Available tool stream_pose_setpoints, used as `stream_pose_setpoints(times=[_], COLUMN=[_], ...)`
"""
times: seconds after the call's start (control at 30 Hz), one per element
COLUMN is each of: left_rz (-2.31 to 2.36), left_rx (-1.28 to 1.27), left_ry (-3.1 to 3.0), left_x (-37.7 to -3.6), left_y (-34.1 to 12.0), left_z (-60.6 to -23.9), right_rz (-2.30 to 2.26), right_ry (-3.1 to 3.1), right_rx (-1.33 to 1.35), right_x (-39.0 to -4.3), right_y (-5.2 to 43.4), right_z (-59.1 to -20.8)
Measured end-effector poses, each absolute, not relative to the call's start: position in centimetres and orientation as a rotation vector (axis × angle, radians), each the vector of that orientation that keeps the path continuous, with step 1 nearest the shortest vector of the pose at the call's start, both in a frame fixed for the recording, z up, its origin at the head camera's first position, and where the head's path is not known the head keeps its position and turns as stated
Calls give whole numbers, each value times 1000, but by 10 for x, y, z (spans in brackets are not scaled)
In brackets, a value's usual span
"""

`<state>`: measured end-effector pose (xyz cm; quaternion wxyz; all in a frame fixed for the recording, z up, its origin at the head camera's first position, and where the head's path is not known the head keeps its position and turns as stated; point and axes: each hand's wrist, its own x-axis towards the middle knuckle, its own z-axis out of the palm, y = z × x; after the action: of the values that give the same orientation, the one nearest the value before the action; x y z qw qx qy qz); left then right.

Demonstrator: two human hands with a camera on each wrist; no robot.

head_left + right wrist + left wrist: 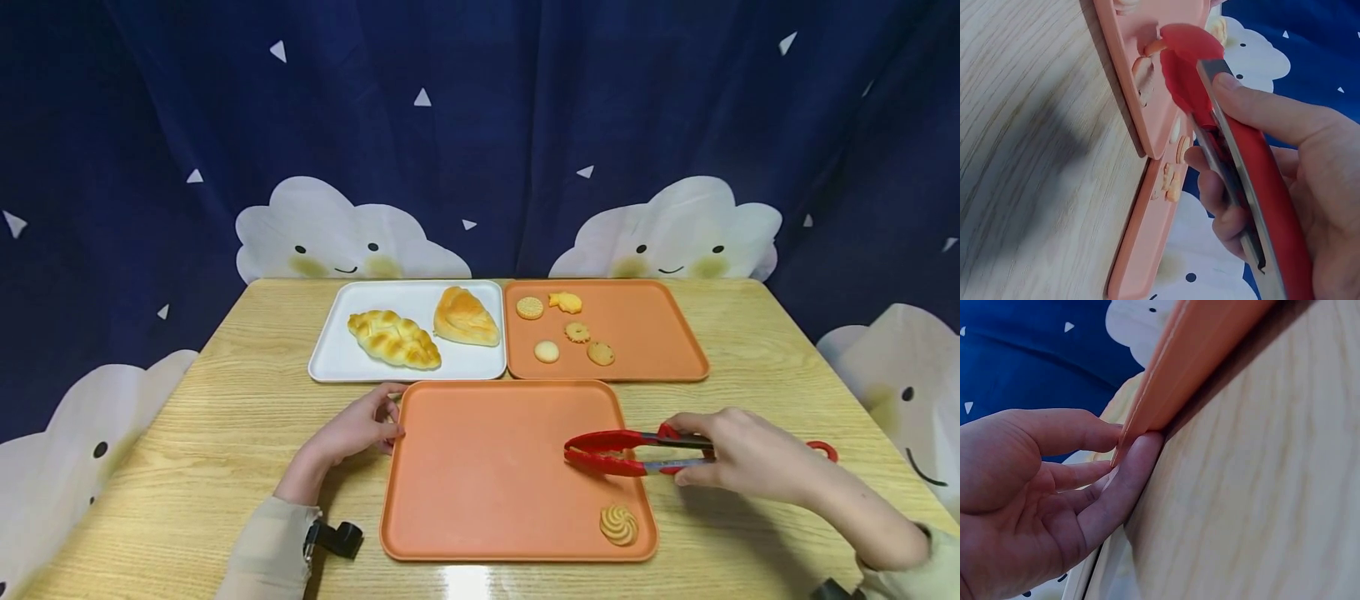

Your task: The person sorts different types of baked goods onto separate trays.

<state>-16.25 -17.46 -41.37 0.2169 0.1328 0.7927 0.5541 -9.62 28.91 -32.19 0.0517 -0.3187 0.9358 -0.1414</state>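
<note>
My left hand (365, 425) pinches the left rim of the near orange tray (480, 500). In the left wrist view, its thumb and fingers lie on either side of the tray rim (1160, 375). My right hand (750, 458) grips red-tipped metal tongs (607, 463) by their handles, the tips above the tray's right part. In the right wrist view, a brown cookie (1142, 74) shows beside the tong heads, partly hidden; I cannot tell whether they hold it. A swirl cookie (618, 525) lies in the tray's near right corner.
Behind, a white tray (330, 367) carries a braided bread (395, 339) and a folded pastry (465, 317). Beside it, a second orange tray (652, 333) bears several small cookies, including a fish-shaped one (566, 302). All stand on a wooden table (225, 433) before a blue curtain (495, 125).
</note>
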Motion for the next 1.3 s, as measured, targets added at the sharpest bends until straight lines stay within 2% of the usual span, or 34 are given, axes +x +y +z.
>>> stream_pose_setpoints(times=[0.5,0.87,1.3], left_rz=[1542,1523,1525], left_rx=[378,366,359], left_ry=[2197,2209,2201], left_x=[-163,-162,-163], left_y=[-175,-174,-174], left_z=[-417,-414,-414], right_rz=[-412,-495,-628], right_ry=[2851,2873,2977], right_rx=[-837,-1011,-732], right_x=[-99,-101,-114], right_y=[298,296,305], right_z=[-324,-332,-341])
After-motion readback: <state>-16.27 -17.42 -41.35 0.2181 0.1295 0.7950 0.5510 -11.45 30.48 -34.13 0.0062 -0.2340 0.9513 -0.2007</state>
